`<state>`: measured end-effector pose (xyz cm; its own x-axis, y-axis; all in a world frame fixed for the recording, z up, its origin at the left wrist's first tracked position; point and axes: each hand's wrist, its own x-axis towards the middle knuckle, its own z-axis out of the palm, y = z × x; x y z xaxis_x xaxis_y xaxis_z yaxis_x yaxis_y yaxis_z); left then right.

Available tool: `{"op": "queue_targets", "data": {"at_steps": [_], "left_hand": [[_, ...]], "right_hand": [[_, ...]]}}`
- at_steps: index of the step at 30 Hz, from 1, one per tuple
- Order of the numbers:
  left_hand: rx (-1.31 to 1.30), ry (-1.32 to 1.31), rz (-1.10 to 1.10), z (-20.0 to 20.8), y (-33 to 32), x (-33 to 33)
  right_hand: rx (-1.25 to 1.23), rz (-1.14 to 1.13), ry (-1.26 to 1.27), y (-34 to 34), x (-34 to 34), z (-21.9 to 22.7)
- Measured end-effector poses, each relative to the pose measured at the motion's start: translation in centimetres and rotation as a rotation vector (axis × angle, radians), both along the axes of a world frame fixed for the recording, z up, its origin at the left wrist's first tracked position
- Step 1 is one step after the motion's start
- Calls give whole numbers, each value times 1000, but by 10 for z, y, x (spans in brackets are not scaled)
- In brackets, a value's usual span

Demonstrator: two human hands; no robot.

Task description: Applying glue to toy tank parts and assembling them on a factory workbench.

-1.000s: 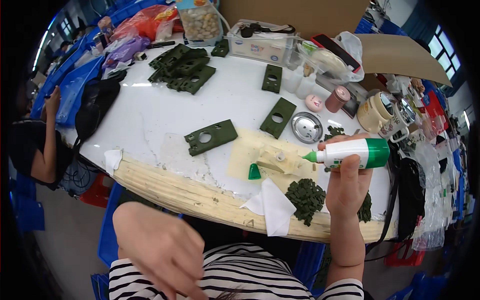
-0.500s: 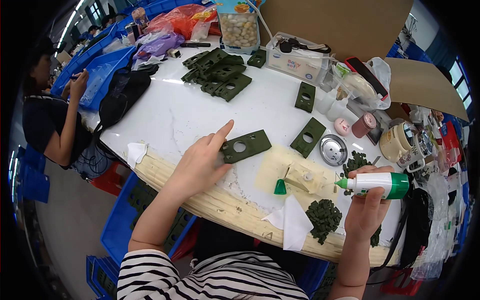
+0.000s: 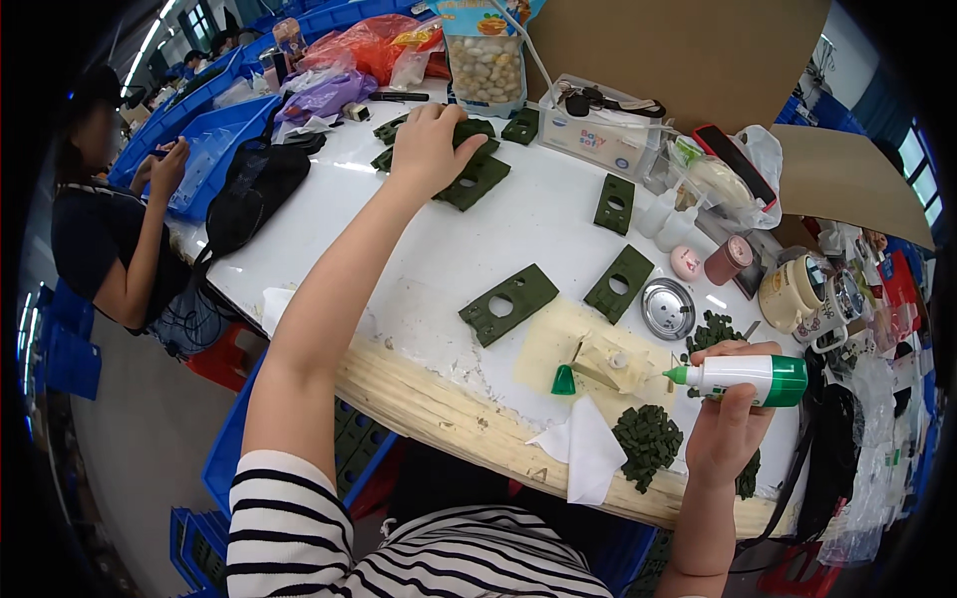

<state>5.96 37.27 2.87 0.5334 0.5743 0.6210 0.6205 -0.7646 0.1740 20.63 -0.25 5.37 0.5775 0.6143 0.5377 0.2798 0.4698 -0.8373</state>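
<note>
My left hand (image 3: 431, 151) rests over the pile of dark green plastic plates (image 3: 474, 181) at the far side of the table, thumb spread from the fingers. I see no plate lifted in it. My right hand (image 3: 726, 439) is wrapped round a white and green glue bottle (image 3: 733, 380), which lies sideways with its green nozzle pointing left. Left of that nozzle, a small cream block (image 3: 610, 361) stands on a yellowish sheet, beside a green cap (image 3: 563, 380). Two single plates lie nearby, a left one (image 3: 508, 304) and a right one (image 3: 619, 284).
Small green pieces (image 3: 648, 446) are heaped at the front edge by a white cloth (image 3: 592, 453). A round metal dish (image 3: 668, 308), a pink jar (image 3: 729, 259) and mugs (image 3: 788, 294) stand right. A plastic box (image 3: 598, 135) sits behind. Another person (image 3: 120, 229) sits left.
My left hand has left the single plate near the middle and reached forward to the pile. That plate now lies flat and fully visible. My right hand still holds the glue bottle, slightly lower.
</note>
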Motion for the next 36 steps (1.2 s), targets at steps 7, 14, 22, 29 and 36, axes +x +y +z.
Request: {"op": "queue_targets", "data": {"at_steps": [7,14,22,29,36], "left_hand": [[-214,342,401,-4,27,18],[-100,292,233,4,-13,-6],[-1215,-391,-877,33,-148,-3],[-2125,-263,-1178,34,-215,1],[-2299,-135,-1178,14,-216,-15]], "right_hand": [[29,27,-8,-3,4,2],[22,68,21,-3,0,5],[28,-80,-71,-10,17,12],[453,-369,-352,-44,16,35],[8,315,122,-2,-6,6]]}}
